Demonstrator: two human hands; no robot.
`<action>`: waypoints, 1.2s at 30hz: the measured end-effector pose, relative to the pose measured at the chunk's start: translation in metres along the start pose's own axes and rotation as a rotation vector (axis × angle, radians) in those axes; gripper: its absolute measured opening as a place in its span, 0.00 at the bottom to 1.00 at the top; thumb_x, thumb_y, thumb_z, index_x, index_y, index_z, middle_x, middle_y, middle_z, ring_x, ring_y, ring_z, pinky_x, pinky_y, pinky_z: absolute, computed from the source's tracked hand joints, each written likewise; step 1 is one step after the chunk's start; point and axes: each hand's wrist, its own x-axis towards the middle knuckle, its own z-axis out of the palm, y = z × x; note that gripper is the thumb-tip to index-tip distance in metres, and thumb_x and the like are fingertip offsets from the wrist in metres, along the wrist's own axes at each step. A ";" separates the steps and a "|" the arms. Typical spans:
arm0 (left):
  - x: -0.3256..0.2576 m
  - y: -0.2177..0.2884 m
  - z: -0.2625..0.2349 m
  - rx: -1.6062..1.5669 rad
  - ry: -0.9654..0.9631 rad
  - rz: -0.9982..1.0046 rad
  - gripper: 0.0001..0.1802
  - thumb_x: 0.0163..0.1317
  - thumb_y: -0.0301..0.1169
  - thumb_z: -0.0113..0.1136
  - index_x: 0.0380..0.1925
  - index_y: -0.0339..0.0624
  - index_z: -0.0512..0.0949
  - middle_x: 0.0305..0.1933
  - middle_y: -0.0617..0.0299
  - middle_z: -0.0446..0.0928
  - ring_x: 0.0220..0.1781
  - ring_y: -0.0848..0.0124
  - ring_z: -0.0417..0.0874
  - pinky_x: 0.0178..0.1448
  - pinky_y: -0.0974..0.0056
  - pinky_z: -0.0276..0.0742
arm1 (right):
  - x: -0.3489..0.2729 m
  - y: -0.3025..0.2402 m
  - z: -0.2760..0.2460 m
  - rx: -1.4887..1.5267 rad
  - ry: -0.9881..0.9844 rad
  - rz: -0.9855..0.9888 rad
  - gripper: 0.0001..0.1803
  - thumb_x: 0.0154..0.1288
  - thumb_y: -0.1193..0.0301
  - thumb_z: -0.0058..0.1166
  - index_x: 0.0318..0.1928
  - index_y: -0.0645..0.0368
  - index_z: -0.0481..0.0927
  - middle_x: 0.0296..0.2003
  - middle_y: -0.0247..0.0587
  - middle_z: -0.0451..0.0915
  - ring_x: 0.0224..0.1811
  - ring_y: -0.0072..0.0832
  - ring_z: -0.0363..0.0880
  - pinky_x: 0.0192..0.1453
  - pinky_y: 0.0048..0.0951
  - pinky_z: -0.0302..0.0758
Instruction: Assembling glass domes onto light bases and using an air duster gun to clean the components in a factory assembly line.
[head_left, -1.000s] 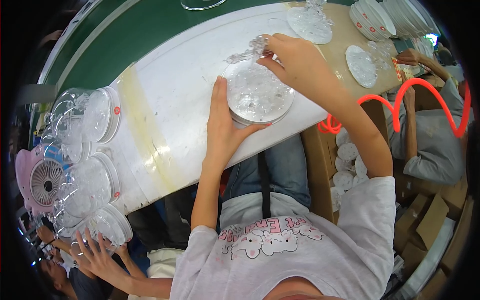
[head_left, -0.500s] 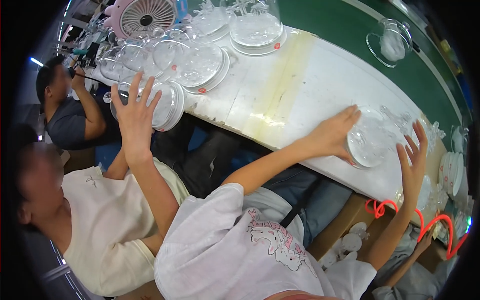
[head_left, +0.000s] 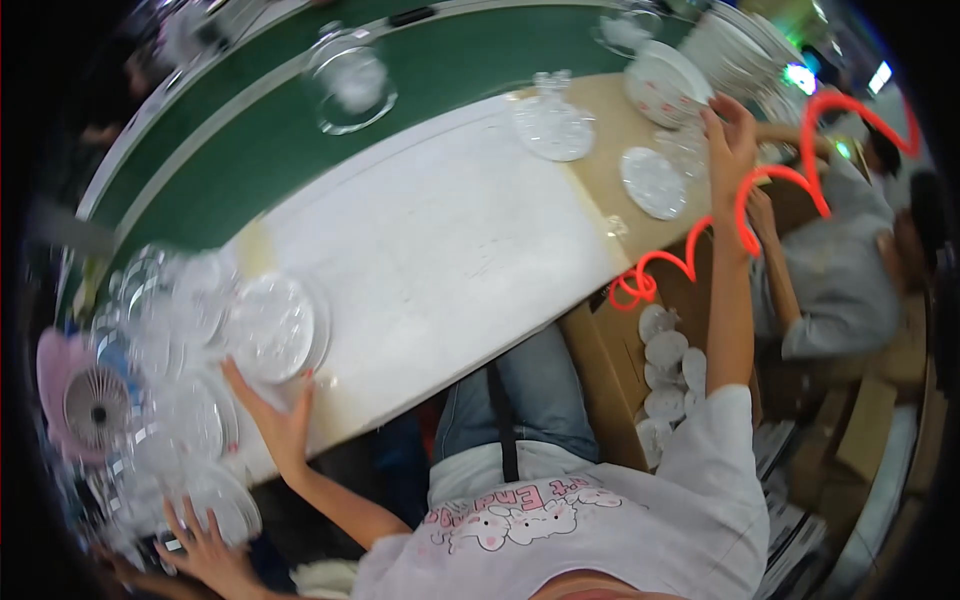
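My left hand (head_left: 275,415), fingers spread, is at the near edge of a round white base with a clear rim (head_left: 270,325) on the table's left part. Whether its fingertips touch the base is blurred. My right hand (head_left: 735,130) is raised at the far right, its bent fingers closed at the edge of a tilted white plate with red marks (head_left: 665,85). Beside that plate leans a stack of white plates (head_left: 740,55). Below it lie a clear round disc (head_left: 655,185) and another disc with clear upright pieces (head_left: 553,130).
Glass-domed pieces (head_left: 195,415) crowd the left, near a pink fan (head_left: 95,400) and a co-worker's spread hand (head_left: 205,550). A red coiled hose (head_left: 690,260) hangs over a carton (head_left: 605,350) of white discs. A glass dome (head_left: 350,80) stands on the green surface behind.
The view has swung to the right. My left hand has carried the round base leftward to the other pieces and its fingers have spread. My right hand has reached the plates.
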 end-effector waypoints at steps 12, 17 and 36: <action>-0.028 0.022 0.034 0.094 0.363 0.146 0.64 0.37 0.43 0.73 0.65 0.41 0.36 0.69 0.47 0.34 0.71 0.50 0.36 0.70 0.47 0.35 | 0.108 0.110 0.029 -1.178 -0.628 0.126 0.17 0.51 0.64 0.54 0.43 0.53 0.78 0.40 0.49 0.78 0.45 0.42 0.76 0.48 0.39 0.72; -0.032 0.020 0.035 0.042 0.384 0.153 0.58 0.43 0.47 0.68 0.65 0.39 0.38 0.69 0.46 0.37 0.70 0.48 0.40 0.69 0.48 0.37 | 0.116 0.104 0.016 -1.228 -0.292 -0.118 0.13 0.55 0.64 0.49 0.41 0.48 0.79 0.30 0.44 0.80 0.35 0.42 0.79 0.38 0.41 0.74; 0.012 0.125 0.096 -0.266 -0.233 0.231 0.47 0.43 0.40 0.68 0.63 0.49 0.54 0.68 0.39 0.36 0.69 0.41 0.36 0.66 0.44 0.44 | -0.172 -0.097 0.086 0.027 -1.038 0.315 0.13 0.55 0.68 0.52 0.43 0.56 0.77 0.36 0.43 0.79 0.37 0.29 0.78 0.37 0.28 0.73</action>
